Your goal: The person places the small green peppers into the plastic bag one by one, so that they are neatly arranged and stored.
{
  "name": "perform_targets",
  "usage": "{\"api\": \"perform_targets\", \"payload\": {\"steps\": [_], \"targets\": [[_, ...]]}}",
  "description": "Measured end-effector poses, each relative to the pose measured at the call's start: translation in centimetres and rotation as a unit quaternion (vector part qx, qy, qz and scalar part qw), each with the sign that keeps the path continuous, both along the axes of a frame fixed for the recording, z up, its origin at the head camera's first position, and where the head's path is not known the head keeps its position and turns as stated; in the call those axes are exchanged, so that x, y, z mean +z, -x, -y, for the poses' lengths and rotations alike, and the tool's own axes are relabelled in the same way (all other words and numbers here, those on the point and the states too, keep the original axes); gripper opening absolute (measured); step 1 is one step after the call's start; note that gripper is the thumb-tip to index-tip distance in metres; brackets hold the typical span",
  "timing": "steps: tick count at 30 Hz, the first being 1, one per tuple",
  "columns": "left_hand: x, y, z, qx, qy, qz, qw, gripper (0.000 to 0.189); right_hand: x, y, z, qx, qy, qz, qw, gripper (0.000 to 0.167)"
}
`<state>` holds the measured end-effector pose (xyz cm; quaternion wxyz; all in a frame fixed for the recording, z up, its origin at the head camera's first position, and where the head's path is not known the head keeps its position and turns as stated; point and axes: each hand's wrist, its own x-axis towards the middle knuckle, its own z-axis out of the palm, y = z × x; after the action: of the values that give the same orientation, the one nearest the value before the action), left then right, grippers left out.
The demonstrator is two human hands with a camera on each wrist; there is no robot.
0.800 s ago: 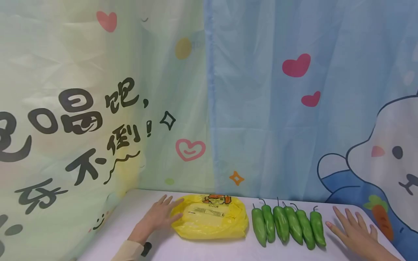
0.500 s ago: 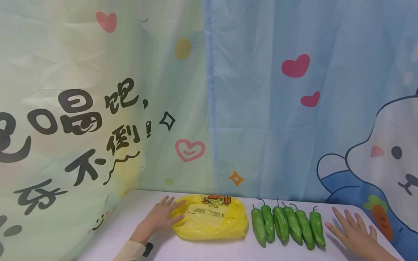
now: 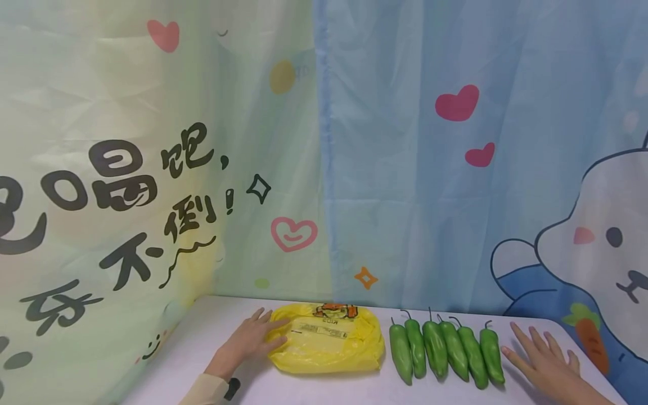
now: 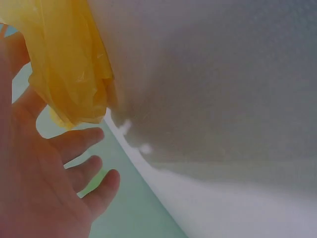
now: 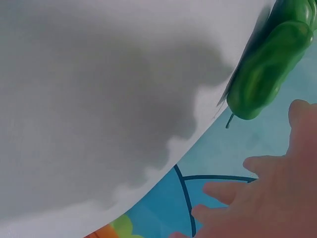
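Observation:
A crumpled yellow plastic bag [image 3: 324,358] lies on the white table, print on its top. At its left end is my left hand [image 3: 248,339], fingers spread, with the thumb and a finger overlapping the bag's edge. In the left wrist view the bag [image 4: 69,64] partly hides fingers of that hand [image 4: 47,168]; I cannot tell how firmly they touch. Several green chili peppers [image 3: 434,351] lie side by side right of the bag, stems away from me. My right hand [image 3: 549,363] is spread beside the rightmost pepper [image 3: 491,357], apart from it and holding nothing.
The white table [image 3: 354,391] ends at a printed fabric curtain [image 3: 379,169] behind and to the sides. A dark strap or device [image 3: 232,388] shows at the left wrist, by a beige sleeve [image 3: 206,390].
My left hand has shifted slightly right over the bag's end. The right hand has drifted slightly left towards the peppers. Bag and peppers stay in place; the head view has tilted slightly.

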<state>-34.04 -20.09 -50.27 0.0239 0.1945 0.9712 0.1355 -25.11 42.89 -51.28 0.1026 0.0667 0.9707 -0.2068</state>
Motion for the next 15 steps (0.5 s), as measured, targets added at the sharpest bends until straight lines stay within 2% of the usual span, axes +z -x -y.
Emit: {"api": "perform_targets", "payload": {"steps": [8, 15], "targets": [[-0.6, 0.2, 0.0, 0.013, 0.004, 0.02, 0.9997, 0.057, 0.2, -0.3, 0.6, 0.015, -0.022, -0.008, 0.9996, 0.097], [-0.5, -0.1, -0.4, 0.028, 0.01, 0.034, 0.999, 0.057, 0.6, -0.3, 1.4, 0.025, -0.031, -0.01, 0.9992, 0.096]]}}
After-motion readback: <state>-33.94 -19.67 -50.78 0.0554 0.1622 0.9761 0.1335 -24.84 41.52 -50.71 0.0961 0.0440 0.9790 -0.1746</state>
